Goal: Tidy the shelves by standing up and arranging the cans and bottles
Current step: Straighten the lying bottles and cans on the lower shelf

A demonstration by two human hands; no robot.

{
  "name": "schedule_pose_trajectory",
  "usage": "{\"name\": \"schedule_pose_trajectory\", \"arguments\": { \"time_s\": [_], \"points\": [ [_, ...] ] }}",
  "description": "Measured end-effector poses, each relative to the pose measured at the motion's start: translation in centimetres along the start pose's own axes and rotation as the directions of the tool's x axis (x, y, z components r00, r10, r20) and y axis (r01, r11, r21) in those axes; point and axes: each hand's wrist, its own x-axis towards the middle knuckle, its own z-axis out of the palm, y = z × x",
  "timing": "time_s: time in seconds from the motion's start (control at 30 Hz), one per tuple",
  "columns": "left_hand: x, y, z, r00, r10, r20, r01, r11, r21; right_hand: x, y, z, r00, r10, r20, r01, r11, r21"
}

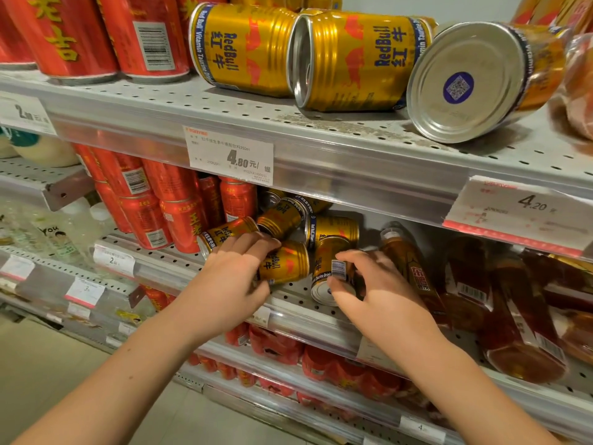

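Several gold Red Bull cans lie toppled on the middle shelf (298,303). My left hand (237,271) grips one gold can (287,263) lying on its side. My right hand (375,290) curls its fingers round another gold can (330,271), tilted with its silver base toward me. More fallen gold cans (285,216) lie jumbled behind them. On the top shelf (321,130), three gold cans (349,62) lie on their sides. Brown tea bottles (414,271) lie flat on the middle shelf to the right.
Red cans (154,213) stand stacked left of the gold ones, and more red cans (144,33) stand on the top shelf. Price tags (231,159) hang along the shelf edges. Red packs fill the lower shelf (321,364). The floor shows at lower left.
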Motion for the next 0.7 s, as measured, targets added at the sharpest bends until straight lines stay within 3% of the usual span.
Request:
{"name": "schedule_pose_trajectory", "arguments": {
  "time_s": [0.2,0.47,0.57,0.7],
  "points": [
    [-0.2,1.4,0.7,0.996,-0.034,-0.078,0.029,0.997,-0.068,0.3,-0.1,0.2,0.999,0.016,0.03,-0.016,1.0,-0.016],
    [-0.5,1.6,0.7,0.995,-0.069,-0.071,0.065,0.996,-0.066,-0.2,-0.2,0.2,1.0,-0.016,0.021,0.016,0.999,-0.032],
    [-0.9,2.1,0.1,0.993,-0.068,-0.096,0.06,0.995,-0.085,-1.2,-0.6,-0.4,0.997,-0.065,-0.047,0.065,0.998,-0.006],
    [-1.3,4.5,-1.7,0.985,0.028,-0.168,-0.058,0.982,-0.177,-3.5,-1.6,-2.9,0.976,-0.157,-0.15,0.156,0.988,-0.015]
  ]
}}
